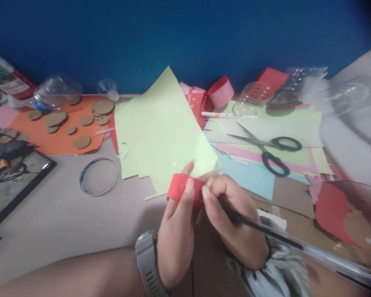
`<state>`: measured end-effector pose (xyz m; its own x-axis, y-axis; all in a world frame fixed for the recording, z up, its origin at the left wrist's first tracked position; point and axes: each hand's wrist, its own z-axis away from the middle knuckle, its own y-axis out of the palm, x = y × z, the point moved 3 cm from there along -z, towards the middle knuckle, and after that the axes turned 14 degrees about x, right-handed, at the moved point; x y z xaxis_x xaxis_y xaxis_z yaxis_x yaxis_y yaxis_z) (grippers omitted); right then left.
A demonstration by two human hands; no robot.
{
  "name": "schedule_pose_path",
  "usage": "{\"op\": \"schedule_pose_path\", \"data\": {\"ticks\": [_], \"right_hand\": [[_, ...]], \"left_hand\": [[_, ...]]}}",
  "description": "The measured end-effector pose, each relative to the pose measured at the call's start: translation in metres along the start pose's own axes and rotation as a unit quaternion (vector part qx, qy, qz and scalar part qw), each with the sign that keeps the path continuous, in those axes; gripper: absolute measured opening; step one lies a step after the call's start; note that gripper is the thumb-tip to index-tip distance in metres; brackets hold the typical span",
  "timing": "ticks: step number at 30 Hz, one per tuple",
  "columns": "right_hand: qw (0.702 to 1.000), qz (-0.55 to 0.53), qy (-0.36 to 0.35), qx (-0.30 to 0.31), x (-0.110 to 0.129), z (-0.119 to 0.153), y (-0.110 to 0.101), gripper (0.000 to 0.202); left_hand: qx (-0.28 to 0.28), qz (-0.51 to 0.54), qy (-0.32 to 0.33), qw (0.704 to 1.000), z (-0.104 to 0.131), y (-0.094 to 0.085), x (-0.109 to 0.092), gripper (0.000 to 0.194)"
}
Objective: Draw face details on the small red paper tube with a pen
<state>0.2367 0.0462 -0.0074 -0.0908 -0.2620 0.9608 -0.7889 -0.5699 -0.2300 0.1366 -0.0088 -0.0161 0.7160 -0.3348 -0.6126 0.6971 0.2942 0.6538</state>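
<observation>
Red paper bent into a short roll or ring (179,185) is in my left hand (179,222), the thumb pressed on its front and the fingers behind. Faint dark marks show on its face. My right hand (235,218) is closed, its thumb and fingertips meeting the right edge of the red paper. From this hand a long black and clear pen (266,231) slants toward the lower right; its tip is hidden by the fingers. Directly beyond both hands lies a large pale green sheet (154,132) with a jagged cut lower edge.
Scissors (266,148) lie on stacked coloured paper at right, below an orange-white marker (228,115). A tape roll (99,176) sits at left, near a phone or tablet (21,185). Cardboard discs (55,119) rest on orange paper (64,140). Behind stands a blue wall (185,37).
</observation>
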Motion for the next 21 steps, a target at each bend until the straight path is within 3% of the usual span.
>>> {"op": "schedule_pose_path", "data": {"ticks": [8, 21], "right_hand": [[0.998, -0.062, 0.008, 0.008, 0.0017, -0.0011, 0.0007, 0.037], [1.000, -0.028, 0.009, 0.007, 0.0021, 0.0020, -0.0002, 0.037]], "left_hand": [[0.013, 0.011, 0.012, 1.000, -0.0001, 0.0003, 0.0008, 0.067], [0.009, 0.011, 0.013, 1.000, -0.0015, -0.0006, -0.0012, 0.066]]}}
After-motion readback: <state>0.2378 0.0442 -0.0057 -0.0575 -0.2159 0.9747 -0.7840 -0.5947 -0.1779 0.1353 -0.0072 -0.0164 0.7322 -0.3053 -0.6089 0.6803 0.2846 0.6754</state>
